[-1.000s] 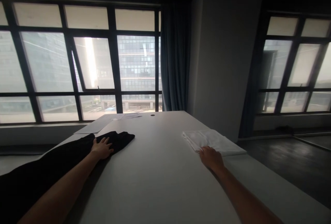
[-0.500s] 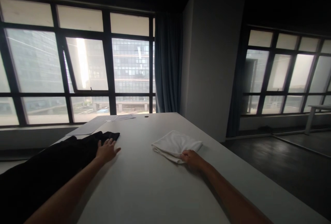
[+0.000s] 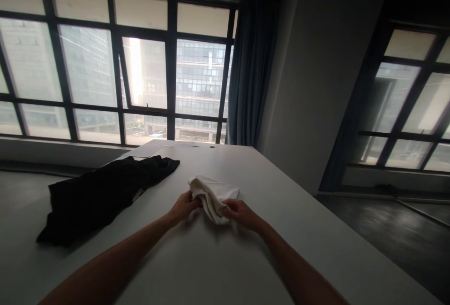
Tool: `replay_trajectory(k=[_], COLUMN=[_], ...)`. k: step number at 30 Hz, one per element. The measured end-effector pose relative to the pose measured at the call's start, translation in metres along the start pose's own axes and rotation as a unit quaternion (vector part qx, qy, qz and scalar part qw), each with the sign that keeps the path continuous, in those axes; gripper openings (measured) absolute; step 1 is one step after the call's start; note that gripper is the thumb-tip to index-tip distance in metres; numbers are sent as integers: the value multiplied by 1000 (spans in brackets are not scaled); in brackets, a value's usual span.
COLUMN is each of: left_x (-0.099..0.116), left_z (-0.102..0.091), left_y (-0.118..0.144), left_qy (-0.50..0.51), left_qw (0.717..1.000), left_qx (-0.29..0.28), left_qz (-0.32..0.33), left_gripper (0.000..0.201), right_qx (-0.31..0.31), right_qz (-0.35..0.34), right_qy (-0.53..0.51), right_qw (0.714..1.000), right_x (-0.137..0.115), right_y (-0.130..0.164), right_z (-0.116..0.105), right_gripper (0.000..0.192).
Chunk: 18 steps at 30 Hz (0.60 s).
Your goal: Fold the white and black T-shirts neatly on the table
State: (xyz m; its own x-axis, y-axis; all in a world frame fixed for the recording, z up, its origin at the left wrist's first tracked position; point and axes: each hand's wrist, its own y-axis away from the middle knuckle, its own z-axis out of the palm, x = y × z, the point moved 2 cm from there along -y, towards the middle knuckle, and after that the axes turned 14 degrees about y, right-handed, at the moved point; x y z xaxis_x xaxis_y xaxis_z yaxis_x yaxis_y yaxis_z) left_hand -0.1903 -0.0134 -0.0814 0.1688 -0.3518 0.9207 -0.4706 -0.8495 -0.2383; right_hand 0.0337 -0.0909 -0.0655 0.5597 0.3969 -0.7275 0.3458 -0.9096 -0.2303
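Note:
A white folded cloth [image 3: 214, 194] lies near the middle of the white table [image 3: 197, 258], its near edge lifted and bunched. My left hand [image 3: 185, 205] grips that edge at its left end, fingertips partly hidden by the fabric. On the right end, my right hand [image 3: 241, 212] pinches the same edge. To the left of my hands lies a crumpled black garment [image 3: 108, 192]; neither hand touches it. What kind of item the white cloth is, I cannot make out.
Sheets of paper [image 3: 144, 150] lie at the table's far left, with a small round dark spot [image 3: 212, 147] near the far edge. Beyond stand windows, a blue curtain [image 3: 251, 75] and a wide pillar [image 3: 316, 80]. Dark floor [image 3: 372, 220] shows past the right edge.
My left hand has left the black garment and taken hold of the white cloth. The cloth has moved left and nearer the middle, its near edge raised. The view has turned left and tilted.

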Motion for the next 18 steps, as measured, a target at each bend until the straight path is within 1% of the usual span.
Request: replay_trajectory(k=[1, 2, 4, 7, 9, 11, 12, 13, 14, 15, 16, 17, 18], left_x=[1, 2, 4, 8, 14, 24, 30, 36, 41, 44, 46, 47, 45], left_z=[-1, -3, -10, -23, -30, -31, -28, -24, -19, -14, -10, -6, -2], left_y=[-1, -1, -1, 0, 0, 4, 7, 11, 16, 20, 22, 23, 24], left_qy=[40, 54, 7, -104, -154, -179, -185, -202, -225, -258, -297, -337, -362], left_qw=[999, 998, 999, 991, 986, 982, 979, 969, 953, 937, 926, 922, 918], left_qx=[10, 18, 28, 33, 14, -42, -88, -144, -197, -224, -214, -177, -152], left_qz=[12, 22, 46, 79, 68, 31, 11, -10, -41, -76, -85, -69, -60], left_gripper=[39, 39, 37, 30, 26, 25, 25, 27, 37, 47, 52, 57, 62], right_qx=[-18, -26, -8, 67, 143, 236, 281, 317, 345, 341, 311, 265, 260], right_qz=[-18, -32, -42, 2, 36, 51, 56, 64, 92, 140, 192, 204, 170], right_qy=[30, 66, 156, 282, 336, 358, 358, 353, 347, 347, 342, 325, 300], right_qw=[999, 997, 987, 957, 930, 902, 888, 878, 867, 863, 866, 885, 902], right_x=[0, 0, 2, 5, 4, 3, 5, 11, 20, 34, 51, 69, 83], right_y=[1, 2, 2, 1, 2, 8, 12, 17, 20, 21, 20, 15, 9], right_z=[1, 1, -1, -12, -25, -39, -45, -50, -55, -58, -58, -55, -51], right_gripper=[36, 34, 26, 12, 11, 18, 23, 28, 30, 30, 28, 27, 25])
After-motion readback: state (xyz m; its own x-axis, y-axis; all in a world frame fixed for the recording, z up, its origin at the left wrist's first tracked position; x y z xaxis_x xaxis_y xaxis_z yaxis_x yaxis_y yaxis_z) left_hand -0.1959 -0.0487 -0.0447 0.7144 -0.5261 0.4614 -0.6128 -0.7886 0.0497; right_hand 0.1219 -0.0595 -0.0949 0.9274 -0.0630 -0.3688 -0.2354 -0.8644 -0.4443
